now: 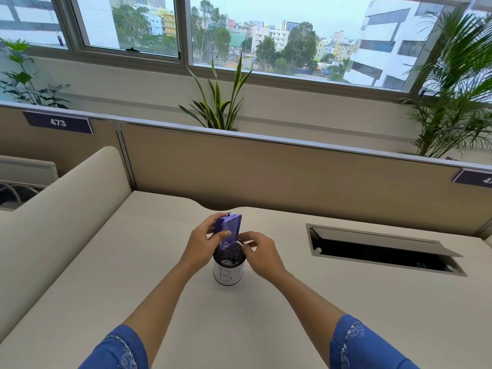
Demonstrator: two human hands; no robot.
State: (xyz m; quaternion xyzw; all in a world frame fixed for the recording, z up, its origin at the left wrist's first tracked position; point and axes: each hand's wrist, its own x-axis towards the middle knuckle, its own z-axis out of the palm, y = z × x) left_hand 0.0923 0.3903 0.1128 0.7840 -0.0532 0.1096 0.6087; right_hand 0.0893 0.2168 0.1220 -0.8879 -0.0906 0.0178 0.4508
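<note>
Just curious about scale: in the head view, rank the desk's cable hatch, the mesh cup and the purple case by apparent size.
1. cable hatch, clearly largest.
2-3. mesh cup and purple case: they look alike in size, so unranked.

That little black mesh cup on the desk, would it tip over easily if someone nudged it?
Probably fairly easily. The cup looks taller than wide and is see-through mesh, so it is likely light. It seems to hold only some white bits, which add little weight. Once down, its round wall would likely let it roll on the smooth desk.
</note>
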